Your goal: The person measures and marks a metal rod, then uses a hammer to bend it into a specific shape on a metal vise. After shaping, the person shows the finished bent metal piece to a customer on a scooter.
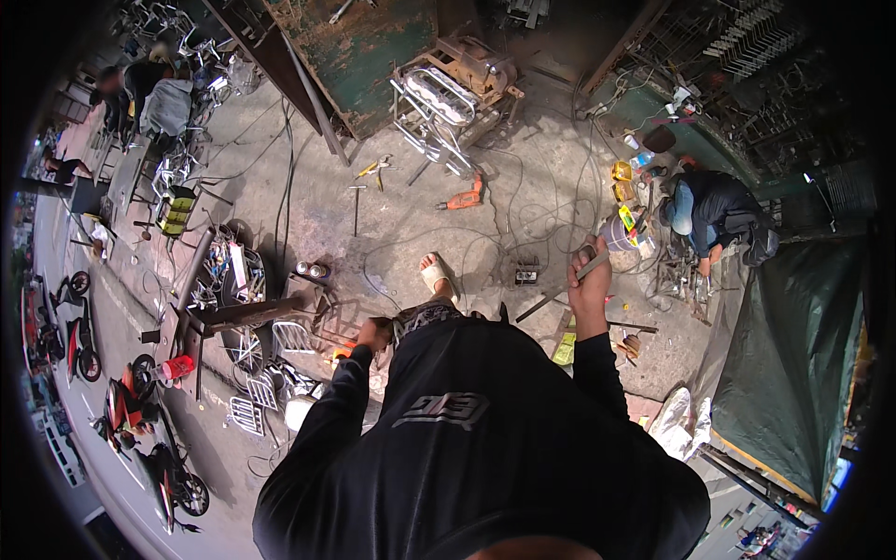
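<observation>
Black-sleeved right hand (588, 291) fisted round flat metal bar (560, 289), prob. stiff & heavy-ish, grip mid-length; left hand (375, 332) closed, contents unclear.

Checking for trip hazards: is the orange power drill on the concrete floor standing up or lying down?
Lying down: the orange power drill rests on its side on the concrete floor, among loose cables.

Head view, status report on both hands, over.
Right hand shut on a flat metal bar. Left hand low by an orange tool, grip unclear. Cables strewn ahead.
</observation>
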A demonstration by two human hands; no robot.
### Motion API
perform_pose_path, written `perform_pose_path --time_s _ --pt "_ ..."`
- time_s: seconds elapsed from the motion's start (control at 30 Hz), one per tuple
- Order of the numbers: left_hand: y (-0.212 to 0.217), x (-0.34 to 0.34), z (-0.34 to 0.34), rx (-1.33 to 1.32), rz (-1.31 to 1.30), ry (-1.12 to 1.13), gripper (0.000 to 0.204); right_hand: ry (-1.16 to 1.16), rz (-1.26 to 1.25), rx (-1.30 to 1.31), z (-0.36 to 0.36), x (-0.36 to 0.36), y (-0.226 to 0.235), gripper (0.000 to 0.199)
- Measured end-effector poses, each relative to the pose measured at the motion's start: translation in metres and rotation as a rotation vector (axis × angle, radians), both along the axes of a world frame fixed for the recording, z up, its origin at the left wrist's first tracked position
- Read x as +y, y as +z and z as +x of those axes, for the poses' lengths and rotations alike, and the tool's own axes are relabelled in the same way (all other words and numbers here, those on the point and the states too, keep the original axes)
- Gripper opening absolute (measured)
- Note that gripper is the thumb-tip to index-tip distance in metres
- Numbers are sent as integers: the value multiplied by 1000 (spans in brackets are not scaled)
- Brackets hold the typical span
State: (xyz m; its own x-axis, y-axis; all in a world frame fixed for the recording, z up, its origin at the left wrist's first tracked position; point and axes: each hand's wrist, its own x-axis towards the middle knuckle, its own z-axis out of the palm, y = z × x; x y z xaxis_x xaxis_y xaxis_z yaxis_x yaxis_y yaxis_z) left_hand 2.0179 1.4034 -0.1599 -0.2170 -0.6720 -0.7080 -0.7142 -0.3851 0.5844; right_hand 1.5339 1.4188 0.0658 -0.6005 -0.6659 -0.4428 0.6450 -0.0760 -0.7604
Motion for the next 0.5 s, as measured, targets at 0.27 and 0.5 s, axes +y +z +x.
perform_pose_path --time_s 0.27,0.5 --pt "22 -98 -8 537 486 196 46 -75 -148 35 -29 -128 35 29" --pt "-24 -126 -50 -207 -125 -83 31 -96 -194 -107 -48 -229 20 40"
